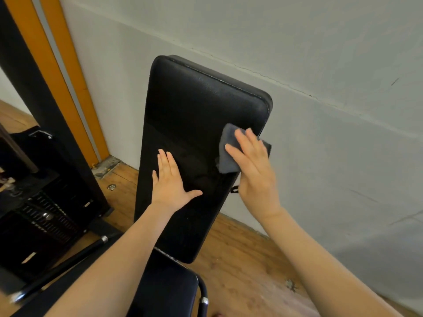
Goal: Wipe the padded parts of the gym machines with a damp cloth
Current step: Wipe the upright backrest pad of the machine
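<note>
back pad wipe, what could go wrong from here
The grey cloth sits at the right edge of the black back pad, part of it hanging past the edge; the right hand could slide off the pad. The left hand lies flat on the pad, so the patch beneath it may go unwiped. The top of the pad may be missed.

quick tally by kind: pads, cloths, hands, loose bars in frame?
Black padded parts: 2, the backrest pad and the seat pad
Grey cloth: 1, under the right hand
Hands: 2, with the left hand flat on the backrest pad
Black bar with chrome ends: 1, on the floor
Total: 6
</note>
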The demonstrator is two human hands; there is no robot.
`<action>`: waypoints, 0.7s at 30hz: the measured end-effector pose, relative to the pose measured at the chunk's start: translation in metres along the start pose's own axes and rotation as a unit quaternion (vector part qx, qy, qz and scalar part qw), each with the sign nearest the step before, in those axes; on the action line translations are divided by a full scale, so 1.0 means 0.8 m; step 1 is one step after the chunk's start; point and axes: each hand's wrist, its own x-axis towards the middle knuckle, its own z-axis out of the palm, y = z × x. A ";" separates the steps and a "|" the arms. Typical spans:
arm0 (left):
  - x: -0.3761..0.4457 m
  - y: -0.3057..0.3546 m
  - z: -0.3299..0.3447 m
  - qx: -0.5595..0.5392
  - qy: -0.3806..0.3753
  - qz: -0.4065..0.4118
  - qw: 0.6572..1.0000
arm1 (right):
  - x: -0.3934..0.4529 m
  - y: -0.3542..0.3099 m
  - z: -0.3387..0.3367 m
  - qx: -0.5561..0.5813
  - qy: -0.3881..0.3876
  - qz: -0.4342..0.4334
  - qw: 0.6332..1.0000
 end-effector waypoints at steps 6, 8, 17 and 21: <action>0.000 0.007 0.005 0.014 0.013 -0.015 1.000 | 0.001 0.035 0.039 -0.147 -0.105 -0.001 0.984; -0.001 0.006 0.005 0.021 0.011 -0.015 1.000 | -0.030 0.039 0.056 -0.157 -0.155 -0.014 0.975; 0.000 0.004 0.005 0.008 0.009 -0.014 1.000 | -0.043 0.011 0.038 -0.143 -0.209 -0.092 0.963; 0.001 0.004 0.010 0.018 0.016 -0.016 1.000 | -0.010 0.020 0.024 -0.173 -0.160 -0.102 0.966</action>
